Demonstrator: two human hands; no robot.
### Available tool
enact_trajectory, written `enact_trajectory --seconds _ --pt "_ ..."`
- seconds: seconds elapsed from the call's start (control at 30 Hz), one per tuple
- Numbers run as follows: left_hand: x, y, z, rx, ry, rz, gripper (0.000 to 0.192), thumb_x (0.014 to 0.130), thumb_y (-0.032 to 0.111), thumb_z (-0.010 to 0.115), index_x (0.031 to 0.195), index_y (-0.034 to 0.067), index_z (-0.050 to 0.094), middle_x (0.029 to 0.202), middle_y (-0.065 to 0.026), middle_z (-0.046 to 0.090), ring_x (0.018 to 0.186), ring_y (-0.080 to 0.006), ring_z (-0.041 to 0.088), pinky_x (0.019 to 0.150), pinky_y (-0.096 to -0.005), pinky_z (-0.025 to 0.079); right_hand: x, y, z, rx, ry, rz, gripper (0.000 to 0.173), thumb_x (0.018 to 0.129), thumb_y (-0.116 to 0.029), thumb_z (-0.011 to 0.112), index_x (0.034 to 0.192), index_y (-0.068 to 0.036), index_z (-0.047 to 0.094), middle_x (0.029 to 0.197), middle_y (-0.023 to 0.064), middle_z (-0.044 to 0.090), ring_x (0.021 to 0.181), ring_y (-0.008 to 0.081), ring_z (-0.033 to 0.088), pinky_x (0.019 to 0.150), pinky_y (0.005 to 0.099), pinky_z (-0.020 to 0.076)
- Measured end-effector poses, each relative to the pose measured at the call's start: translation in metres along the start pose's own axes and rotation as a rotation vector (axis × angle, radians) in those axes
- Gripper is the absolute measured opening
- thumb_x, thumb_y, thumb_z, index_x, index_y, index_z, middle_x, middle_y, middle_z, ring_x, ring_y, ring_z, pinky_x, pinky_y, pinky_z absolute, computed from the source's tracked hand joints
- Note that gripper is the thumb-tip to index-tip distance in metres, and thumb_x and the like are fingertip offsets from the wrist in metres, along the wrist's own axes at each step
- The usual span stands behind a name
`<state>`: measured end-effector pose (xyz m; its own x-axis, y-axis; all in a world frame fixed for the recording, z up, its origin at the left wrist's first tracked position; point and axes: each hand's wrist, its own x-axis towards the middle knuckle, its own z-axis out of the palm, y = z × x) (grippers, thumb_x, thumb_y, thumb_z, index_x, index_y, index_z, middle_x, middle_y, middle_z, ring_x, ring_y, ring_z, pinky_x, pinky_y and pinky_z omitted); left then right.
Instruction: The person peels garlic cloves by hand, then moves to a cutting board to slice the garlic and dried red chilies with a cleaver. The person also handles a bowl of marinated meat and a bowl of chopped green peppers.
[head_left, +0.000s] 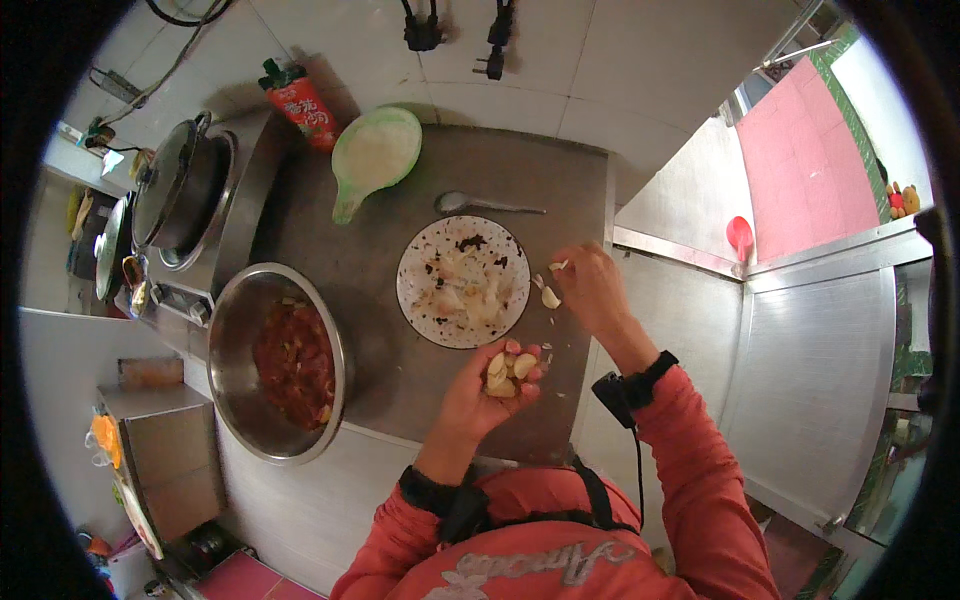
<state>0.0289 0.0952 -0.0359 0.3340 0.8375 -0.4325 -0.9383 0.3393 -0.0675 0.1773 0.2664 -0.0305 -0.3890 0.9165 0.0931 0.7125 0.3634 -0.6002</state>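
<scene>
Several peeled garlic cloves (510, 373) rest in the cupped palm of my left hand (480, 397), just below the plate's near rim. At the counter's right edge, my right hand (594, 285) pinches a small pale garlic clove (558, 265) between thumb and fingers. Another garlic clove (550, 298) lies on the counter beside those fingers, with small bits of skin around it. Left of my right hand is a speckled white plate (517, 247), with garlic skins (480, 292) and dark scraps on it.
A large steel basin (232, 375) with red, sauce-coated food stands at the counter's left front. Behind the plate are a spoon (491, 204), a green dipper (379, 150) and a red squeeze pouch (304, 109). A lidded pot (180, 195) sits on the stove at left.
</scene>
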Motion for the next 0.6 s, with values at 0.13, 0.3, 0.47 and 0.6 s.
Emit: enact_trajectory --seconds 0.13,0.3,0.47,0.6 --pt "-0.023 0.005 -0.005 0.022 0.04 0.06 0.019 0.1 0.025 0.054 0.096 0.008 0.062 0.114 -0.0103 0.064 0.093 -0.0268 0.058 0.071 -0.0362 0.05 -0.004 0.007 0.015 -0.119 0.16 -0.149 0.011 0.087 -0.014 0.069 0.097 -0.009 0.072 0.094 0.015 0.064 0.087 0.0355 0.064 0.078 0.045 0.053" --pt "-0.044 0.012 -0.021 0.005 0.13 0.139 0.019 0.101 0.024 0.053 0.096 0.008 0.061 0.114 -0.0113 0.064 0.089 -0.0265 0.061 0.073 -0.0364 0.051 -0.025 -0.005 0.008 -0.017 0.145 -0.037 0.006 0.089 -0.014 0.067 0.093 -0.009 0.066 0.104 0.015 0.062 0.096 0.0369 0.062 0.077 0.0478 0.0527" --pt "-0.059 0.015 -0.032 0.028 0.139 0.182 0.02 0.101 0.025 0.052 0.099 0.007 0.061 0.114 -0.0114 0.064 0.091 -0.0275 0.062 0.074 -0.0366 0.051 -0.053 -0.015 0.029 -0.201 0.011 -0.115 0.019 0.09 -0.01 0.063 0.108 -0.006 0.06 0.105 0.016 0.06 0.094 0.0384 0.061 0.077 0.0492 0.0533" --pt "-0.073 0.015 -0.038 0.039 0.183 0.192 0.021 0.101 0.025 0.051 0.1 0.007 0.061 0.115 -0.0117 0.063 0.094 -0.0281 0.061 0.074 -0.0367 0.051 -0.049 -0.011 0.042 -0.267 -0.012 -0.125 0.028 0.084 -0.008 0.066 0.11 -0.005 0.058 0.105 0.0175 0.058 0.094 0.0396 0.061 0.076 0.05 0.0533"
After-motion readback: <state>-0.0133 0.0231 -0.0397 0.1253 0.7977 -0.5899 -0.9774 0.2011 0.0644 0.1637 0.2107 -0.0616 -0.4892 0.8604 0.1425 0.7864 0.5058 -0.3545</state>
